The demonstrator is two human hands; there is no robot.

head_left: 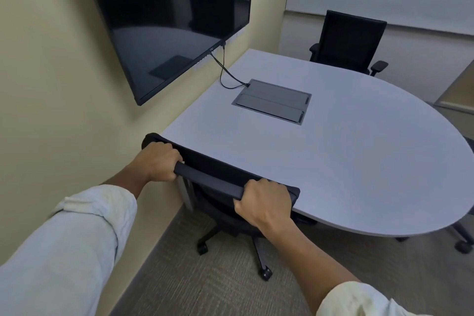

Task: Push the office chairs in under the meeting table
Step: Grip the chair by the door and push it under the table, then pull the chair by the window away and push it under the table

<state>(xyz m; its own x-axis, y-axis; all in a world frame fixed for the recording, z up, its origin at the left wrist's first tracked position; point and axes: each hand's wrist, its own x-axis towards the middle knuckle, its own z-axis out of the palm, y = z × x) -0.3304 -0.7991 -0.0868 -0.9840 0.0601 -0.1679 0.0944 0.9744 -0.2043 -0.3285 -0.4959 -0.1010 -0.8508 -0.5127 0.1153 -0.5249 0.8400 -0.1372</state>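
A black office chair [210,177] stands right in front of me with its backrest top against the near edge of the grey meeting table [346,161]. Its seat lies under the tabletop and its wheeled base shows on the carpet. My left hand [159,161] grips the left end of the backrest top. My right hand [264,200] grips the right end. A second black office chair [351,41] sits at the far side of the table, its backrest upright behind the far edge. The wheels of a third chair [461,241] show under the table's right edge.
A large dark wall screen [174,15] hangs on the left wall, with cables running down to a grey hatch [272,101] set in the tabletop. The left wall runs close beside the near chair. Carpet floor [205,285] lies below me.
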